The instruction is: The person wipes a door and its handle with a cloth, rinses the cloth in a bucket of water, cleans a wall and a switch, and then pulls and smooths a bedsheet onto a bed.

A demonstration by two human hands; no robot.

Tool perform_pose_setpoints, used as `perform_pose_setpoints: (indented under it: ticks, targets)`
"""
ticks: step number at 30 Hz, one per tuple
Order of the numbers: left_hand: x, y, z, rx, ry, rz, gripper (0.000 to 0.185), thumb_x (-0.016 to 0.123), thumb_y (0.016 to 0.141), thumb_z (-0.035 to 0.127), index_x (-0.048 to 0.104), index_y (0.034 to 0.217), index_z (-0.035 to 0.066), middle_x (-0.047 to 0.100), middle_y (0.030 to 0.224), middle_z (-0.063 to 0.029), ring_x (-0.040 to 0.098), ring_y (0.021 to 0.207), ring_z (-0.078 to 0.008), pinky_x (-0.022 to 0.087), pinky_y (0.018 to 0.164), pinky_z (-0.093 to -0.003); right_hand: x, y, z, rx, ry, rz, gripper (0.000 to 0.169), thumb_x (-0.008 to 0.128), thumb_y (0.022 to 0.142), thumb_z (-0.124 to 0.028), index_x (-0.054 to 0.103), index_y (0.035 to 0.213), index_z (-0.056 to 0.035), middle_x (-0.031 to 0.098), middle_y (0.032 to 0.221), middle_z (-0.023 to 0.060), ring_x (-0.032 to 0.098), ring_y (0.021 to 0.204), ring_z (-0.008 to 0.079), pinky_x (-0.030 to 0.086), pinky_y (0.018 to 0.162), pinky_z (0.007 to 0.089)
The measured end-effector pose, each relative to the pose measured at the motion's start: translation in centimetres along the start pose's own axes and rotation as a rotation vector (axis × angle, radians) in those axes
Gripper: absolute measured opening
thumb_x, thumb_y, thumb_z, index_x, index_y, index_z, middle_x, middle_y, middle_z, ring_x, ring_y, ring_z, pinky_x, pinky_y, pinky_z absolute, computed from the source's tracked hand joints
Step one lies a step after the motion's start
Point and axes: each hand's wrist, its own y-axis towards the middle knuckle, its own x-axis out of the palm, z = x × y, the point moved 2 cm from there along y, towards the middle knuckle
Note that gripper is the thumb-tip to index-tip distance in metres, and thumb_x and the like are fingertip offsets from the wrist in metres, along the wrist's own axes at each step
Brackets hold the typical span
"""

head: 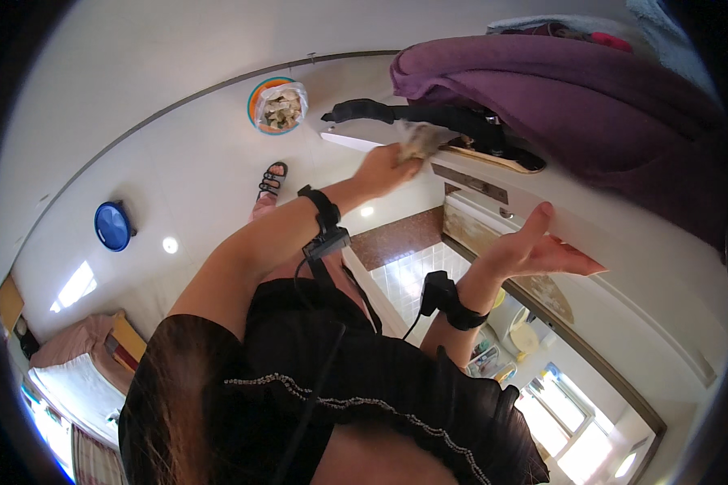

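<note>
My left hand (388, 173) is closed around a blurred, crumpled, greyish-beige cloth or wipe (421, 140), close to the edge of a white door (364, 142). Just past it is a gold-coloured door handle plate (497, 159), with a black strap (424, 113) hanging about the handle. Set into the door's edge is a metal lock plate (470, 182). My right hand (528, 251) is held beside the door face, fingers spread and nothing in it; whether it touches the door I cannot tell. Both wrists carry black straps with small devices.
A purple towel (552, 103) drapes over the door. On the floor stand an orange and teal bin (253, 103) lined with a plastic bag of scraps and a round blue stool or lid (113, 227). A brown threshold (400, 236) leads to a tiled bathroom. Bedding (76, 382) lies lower left.
</note>
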Motion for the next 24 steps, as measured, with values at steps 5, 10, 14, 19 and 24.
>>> perform_pose_setpoints:
  ticks: [5,10,14,19,24]
  targets:
    - [-2.9,5.2,-8.6,-0.210,0.161,0.011,0.044,0.058,0.079,0.045,0.069,0.093,0.005,0.069,0.079,-0.0172,0.067,0.078,-0.0343,0.050,0.072,-0.0406,1.6,-0.4,-0.1,0.029,0.035,0.032,0.095,0.062,0.072,-0.006,0.008,0.149,-0.0022,0.031,0.137,0.0210,0.044,0.118,0.0312,0.040,0.103,0.0426]
    - [-0.1,3.9,1.2,-0.092,-0.317,-0.205,0.031,0.060,0.089,0.024,0.064,0.107,-0.001,0.064,0.088,-0.0063,0.057,0.079,-0.0130,0.045,0.071,-0.0293,0.9,-0.6,1.2,0.021,-0.053,0.079,0.093,0.060,0.071,-0.006,0.010,0.149,-0.0013,0.029,0.139,0.0212,0.042,0.120,0.0314,0.038,0.104,0.0422]
    - [-0.1,2.4,1.2,-0.066,-0.531,-0.181,0.031,0.057,0.091,0.026,0.066,0.108,0.002,0.064,0.084,-0.0068,0.056,0.080,-0.0123,0.046,0.074,-0.0309,2.4,-0.7,0.9,-0.015,0.027,0.099,0.091,0.056,0.072,-0.003,0.010,0.150,-0.0004,0.026,0.142,0.0216,0.039,0.124,0.0314,0.033,0.107,0.0414]
    - [-2.7,5.6,-7.3,-0.372,-0.020,-0.149,0.033,0.056,0.093,0.034,0.067,0.096,0.002,0.062,0.076,-0.0028,0.055,0.065,-0.0115,0.044,0.058,-0.0292,2.9,-1.0,1.3,-0.069,0.011,0.075,0.086,0.052,0.076,-0.004,0.007,0.150,-0.0006,0.022,0.145,0.0222,0.034,0.128,0.0315,0.028,0.109,0.0407]
    - [-0.6,3.3,-2.6,-0.211,-0.169,-0.212,0.031,0.058,0.094,0.030,0.065,0.106,0.003,0.063,0.083,-0.0016,0.055,0.076,-0.0091,0.045,0.068,-0.0246,2.5,-1.6,2.3,-0.079,-0.017,0.119,0.083,0.051,0.080,-0.010,0.008,0.150,0.0002,0.023,0.144,0.0231,0.035,0.128,0.0315,0.029,0.108,0.0401]
